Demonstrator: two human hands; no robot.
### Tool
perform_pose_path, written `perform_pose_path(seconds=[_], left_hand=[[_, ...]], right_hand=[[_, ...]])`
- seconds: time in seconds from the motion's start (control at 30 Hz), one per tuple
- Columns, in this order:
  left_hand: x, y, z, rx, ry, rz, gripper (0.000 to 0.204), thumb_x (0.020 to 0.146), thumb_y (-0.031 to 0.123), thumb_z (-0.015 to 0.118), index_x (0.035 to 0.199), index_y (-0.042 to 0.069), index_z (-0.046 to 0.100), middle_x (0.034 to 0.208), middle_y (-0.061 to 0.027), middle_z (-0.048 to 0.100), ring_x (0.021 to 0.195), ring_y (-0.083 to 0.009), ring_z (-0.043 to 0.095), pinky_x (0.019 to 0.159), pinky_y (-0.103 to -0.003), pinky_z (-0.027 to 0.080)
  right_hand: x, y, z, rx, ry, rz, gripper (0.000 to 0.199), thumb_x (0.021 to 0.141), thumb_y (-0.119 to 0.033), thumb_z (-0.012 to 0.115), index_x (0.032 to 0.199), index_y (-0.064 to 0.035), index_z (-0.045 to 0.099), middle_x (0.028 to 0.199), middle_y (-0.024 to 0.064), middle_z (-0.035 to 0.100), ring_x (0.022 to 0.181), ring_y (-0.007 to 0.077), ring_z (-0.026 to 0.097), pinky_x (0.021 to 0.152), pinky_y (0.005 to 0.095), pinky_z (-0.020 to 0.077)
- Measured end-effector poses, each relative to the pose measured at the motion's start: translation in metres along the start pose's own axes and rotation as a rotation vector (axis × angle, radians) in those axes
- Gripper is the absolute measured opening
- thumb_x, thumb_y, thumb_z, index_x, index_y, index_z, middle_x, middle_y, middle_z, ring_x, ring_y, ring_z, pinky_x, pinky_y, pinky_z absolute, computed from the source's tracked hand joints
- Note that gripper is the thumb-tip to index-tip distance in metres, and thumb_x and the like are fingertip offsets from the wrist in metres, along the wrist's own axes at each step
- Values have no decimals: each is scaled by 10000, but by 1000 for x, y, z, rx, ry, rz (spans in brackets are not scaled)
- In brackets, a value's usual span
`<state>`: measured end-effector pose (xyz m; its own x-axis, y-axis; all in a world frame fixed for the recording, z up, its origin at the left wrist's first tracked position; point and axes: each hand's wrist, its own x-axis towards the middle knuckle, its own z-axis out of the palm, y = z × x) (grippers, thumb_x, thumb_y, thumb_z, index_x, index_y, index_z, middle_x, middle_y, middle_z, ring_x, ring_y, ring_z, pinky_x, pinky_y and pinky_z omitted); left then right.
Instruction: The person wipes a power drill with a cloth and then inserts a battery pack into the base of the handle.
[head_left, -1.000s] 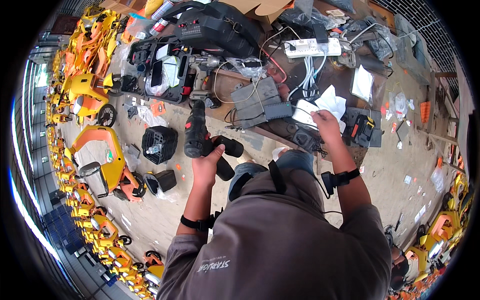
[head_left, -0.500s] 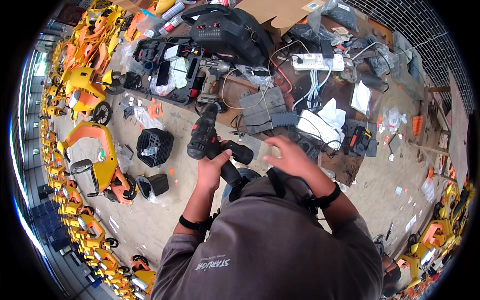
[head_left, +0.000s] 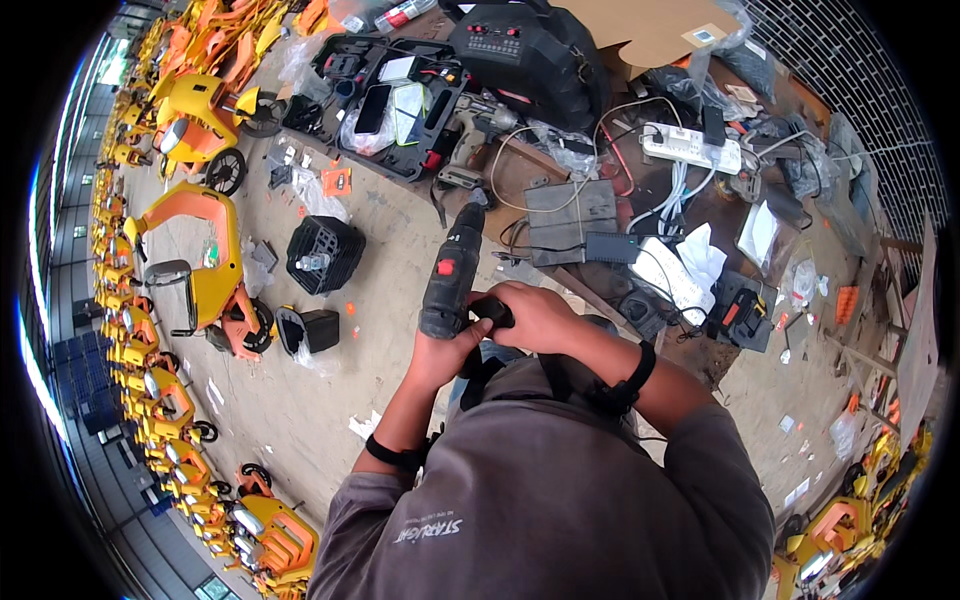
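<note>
A black cordless drill [head_left: 455, 268] with a red button is in my left hand [head_left: 448, 358], its chuck toward the bench. The fingers are closed round it, though the grip is mostly hidden. A small black rounded block [head_left: 494, 312], possibly a battery pack, lies at my left thumb, beside the drill. My right hand [head_left: 540, 318] has its fingers closed on this block from the right, close against the drill. The block's far end is hidden by the fingers.
The bench holds an open tool case [head_left: 420, 160], another drill [head_left: 468, 145], a large black case [head_left: 535, 55], white power strips [head_left: 690, 148] and loose cables. A black plastic basket [head_left: 325, 255] stands on the floor at left, near yellow scooters [head_left: 225, 255].
My right hand has come in from the right and closed on the black block. The drill has turned more upright in view. The head view has shifted, moving the bench rightward.
</note>
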<state>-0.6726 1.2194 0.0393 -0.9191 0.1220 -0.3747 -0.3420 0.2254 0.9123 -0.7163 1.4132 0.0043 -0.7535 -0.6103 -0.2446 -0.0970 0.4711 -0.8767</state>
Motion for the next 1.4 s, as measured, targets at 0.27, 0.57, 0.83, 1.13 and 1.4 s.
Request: perform_pose_path(seconds=[0.27,0.57,0.83,1.13,1.4], left_hand=[[-32,-24,-54,-306,362,-94,484,857,-47,613,1315,48,488,1147,-123,680,1092,-217,634,908,-351,475],[-80,-70,-151,-379,562,-190,446,867,-41,611,1292,36,498,1118,-130,683,1052,-215,649,866,-344,483],[-101,-82,-215,-464,559,-109,468,853,-53,595,1302,32,491,1079,-116,688,1043,-202,651,830,-314,488],[-121,-63,-222,-661,215,214,523,775,-44,626,1284,13,524,1078,-92,652,1036,-217,654,862,-342,494],[-187,-29,-163,-658,316,306,523,780,-89,576,1288,27,530,1073,-88,662,1055,-197,656,878,-355,520]], right_hand=[[104,62,-14,231,520,129,403,787,-246,756,1118,-89,588,1007,220,681,952,397,659,818,451,520],[211,127,-29,-229,651,461,501,808,-337,749,1208,-93,573,1108,210,678,1081,375,633,907,444,506],[189,110,-14,-216,854,343,557,828,-250,713,1301,-18,530,1203,196,647,1056,302,644,892,389,507],[164,-100,29,746,106,64,459,953,33,495,1404,45,412,1213,191,645,892,163,653,740,276,531],[161,-210,75,656,-248,-275,141,942,-21,625,1077,-9,663,1092,79,690,987,127,637,807,262,505]])
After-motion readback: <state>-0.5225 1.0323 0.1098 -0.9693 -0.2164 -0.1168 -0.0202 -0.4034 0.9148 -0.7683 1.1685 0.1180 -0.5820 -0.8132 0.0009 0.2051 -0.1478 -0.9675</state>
